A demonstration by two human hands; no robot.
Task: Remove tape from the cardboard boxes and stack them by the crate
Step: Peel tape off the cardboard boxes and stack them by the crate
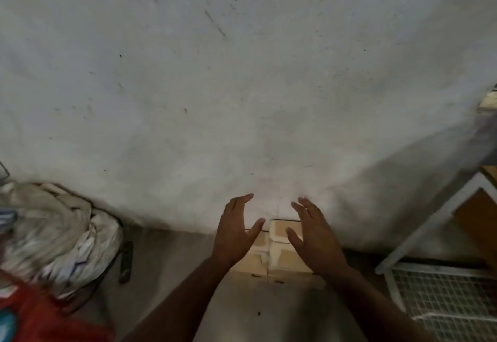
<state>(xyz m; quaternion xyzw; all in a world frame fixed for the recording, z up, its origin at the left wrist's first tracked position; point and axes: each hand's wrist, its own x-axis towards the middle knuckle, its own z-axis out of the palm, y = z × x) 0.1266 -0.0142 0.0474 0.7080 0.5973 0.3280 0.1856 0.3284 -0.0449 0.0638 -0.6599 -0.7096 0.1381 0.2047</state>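
1. Between the two hands, low at 6 o'clock in the head view, lies the flattened cardboard box (279, 247). It rests on the floor (172, 261) with its far end at the foot of the white wall (242, 72).
2. Left hand (235, 230): fingers straight and spread, palm turned inward, holding nothing. It covers the box's left edge from this view; contact cannot be confirmed.
3. Right hand (313, 234): also spread and holding nothing, palm inward, over the box's right edge. Contact likewise unclear.
4. Key relation: the box's long axis appears to run 6 to 12 o'clock, away from the person and toward the wall. The hands flank it at 9 and 3 o'clock, about level with each other, so neither is clearly nearer.
5. Pale patches and strips show on the box face, with a seam down its middle. They may be tape or tape residue; blur prevents a firm call.
6. Wire-mesh crate (443, 296) sits at 4 o'clock from the box, near but apart, on the right-hand side. A white frame (430, 220) rises beside it.
7. Judgement: the hands look posed either to close on the box from both sides or to leave it where it lies by the crate.
8. At 8 o'clock, well apart: a bulging pale sack (61, 228) and something red (40, 314), both blurred.
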